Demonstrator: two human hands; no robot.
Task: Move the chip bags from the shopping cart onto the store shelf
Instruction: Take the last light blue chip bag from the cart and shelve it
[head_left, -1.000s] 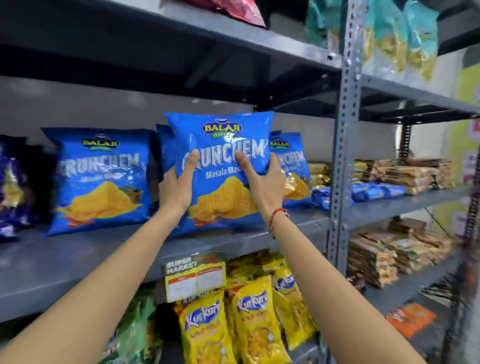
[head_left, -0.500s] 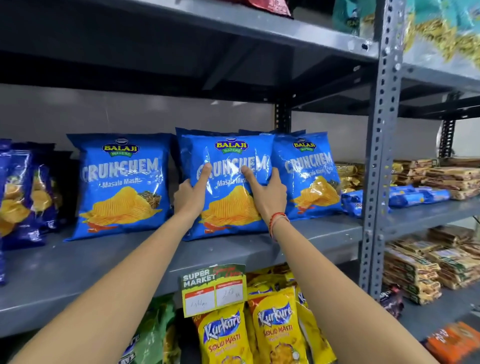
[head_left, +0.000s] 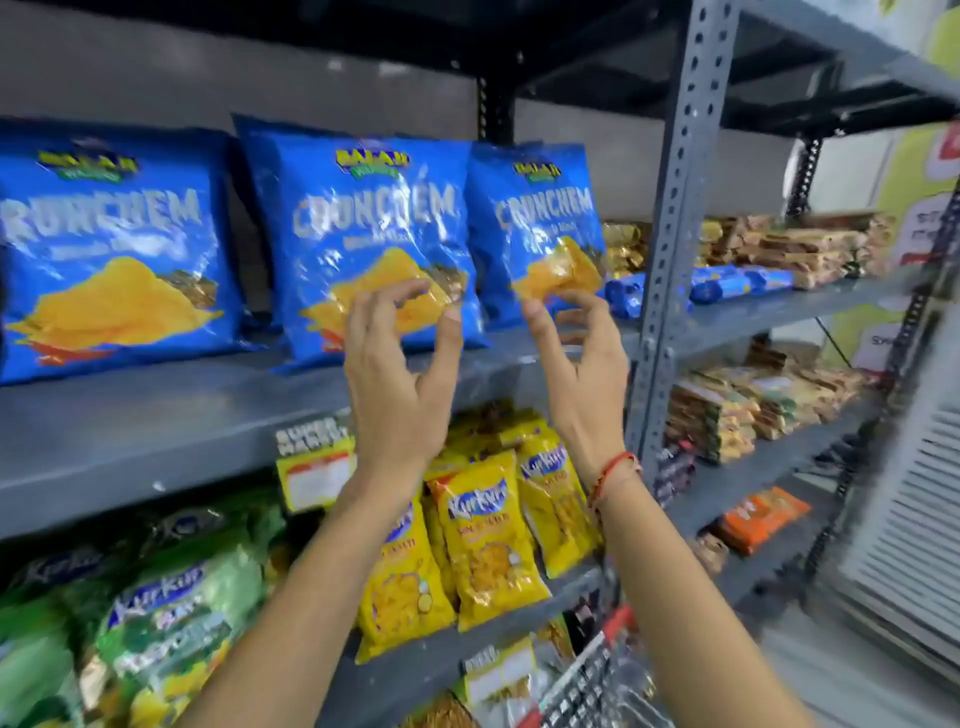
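Released the middle blue chip bag (head_left: 363, 244), now standing alone on the grey shelf (head_left: 156, 415). Drew left hand (head_left: 397, 374) and right hand (head_left: 582, 374) back, fingers spread.

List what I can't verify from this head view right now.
- Shopping cart: cut off by the bottom edge, contents unseen.
- Price tag: print blurred, partly behind left hand.
- Middle chip bag: lower front covered by that hand.
- Right hand: open, empty.

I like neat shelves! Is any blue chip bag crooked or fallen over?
None has fallen. The middle blue bag leans a little and overlaps the right blue bag. Both hands are open, off the bags.
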